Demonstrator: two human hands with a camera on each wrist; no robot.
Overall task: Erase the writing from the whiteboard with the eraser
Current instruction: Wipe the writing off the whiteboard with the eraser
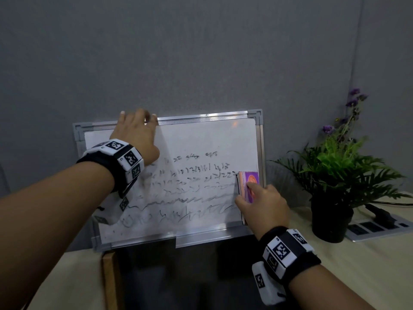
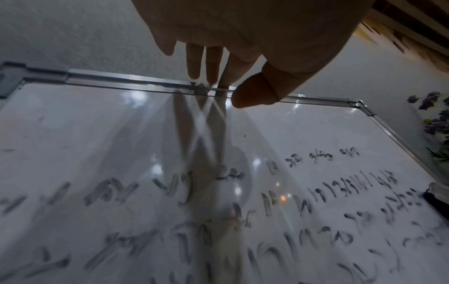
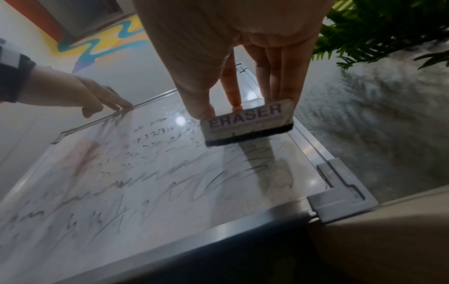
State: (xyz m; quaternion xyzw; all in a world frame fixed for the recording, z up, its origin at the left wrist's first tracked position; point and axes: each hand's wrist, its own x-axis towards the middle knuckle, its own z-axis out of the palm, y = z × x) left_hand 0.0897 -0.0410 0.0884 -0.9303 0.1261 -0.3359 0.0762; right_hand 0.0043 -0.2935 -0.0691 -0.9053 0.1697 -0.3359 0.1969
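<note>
A silver-framed whiteboard (image 1: 260,139) leans against the grey wall, covered in smeared black writing (image 1: 190,189) across its middle and lower part. My left hand (image 1: 136,128) rests on the top frame with straight fingers (image 2: 213,65) touching the rail of the whiteboard (image 2: 121,78). My right hand (image 1: 261,204) grips a purple and pink eraser (image 1: 248,184) at the board's right edge, thumb on one side and fingers on the other. In the right wrist view the eraser (image 3: 248,123) shows the word ERASER, its dark felt pressed on the whiteboard (image 3: 340,184).
A potted green plant (image 1: 335,175) with purple flowers stands on the beige table (image 1: 368,265) right of the board. A power strip (image 1: 377,227) with a cable lies behind it. A dark gap and a wooden edge (image 1: 109,280) sit below the board.
</note>
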